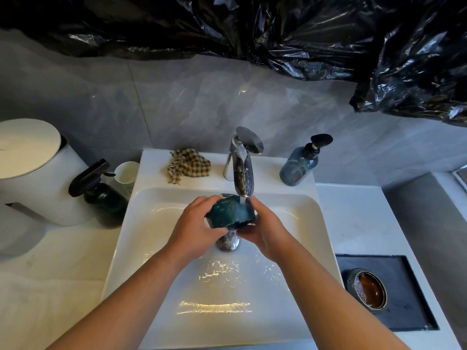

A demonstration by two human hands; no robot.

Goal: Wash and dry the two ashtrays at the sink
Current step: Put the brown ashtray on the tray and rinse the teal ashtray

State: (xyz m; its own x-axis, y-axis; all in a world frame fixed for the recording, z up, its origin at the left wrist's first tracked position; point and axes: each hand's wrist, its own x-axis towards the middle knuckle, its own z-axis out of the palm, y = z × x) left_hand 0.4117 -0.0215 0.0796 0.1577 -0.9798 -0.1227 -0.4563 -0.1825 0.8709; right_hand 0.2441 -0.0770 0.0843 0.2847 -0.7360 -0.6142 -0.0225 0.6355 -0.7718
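Green ashtray (228, 210): centre of frame, held clear above the sink (310, 223) basin, directly under the faucet (241, 168) spout. It is a dark teal, blocky piece. Its long axis runs left to right across the frame, and the right end sits slightly higher. The broad face tilts up and toward us; we cannot tell whether this is the hollow side or the base. The water stream (243, 200) strikes its upper right corner.

Left hand (199, 223): fingers curled over the ashtray's left edge, thumb side toward us, gripping it. Right hand (265, 231): wrapped round the right end and underside, with the fingertips near the spout. Both forearms enter from the bottom of the frame.

Below the ashtray a chrome drain plug (228, 242) stands on the basin floor. There is wet sheen and puddling in the lower basin.

On the sink ledge, upper centre, a crumpled checked cloth (189, 165) lies left of the faucet and a blue-grey pump bottle (299, 168) stands to its right.

Lower right: a second ashtray (369, 290), round, with a metal rim and amber-brown inside, sits on a dark tray (409, 294) on the white bench (353, 223), well apart from the hands.

Left of the sink: a dark spray bottle (103, 195), a white cup (125, 174) behind it, and a white lidded bin (32, 168) at the left of the frame.

Black plastic sheeting (278, 34) hangs across the top, over a grey tiled wall.
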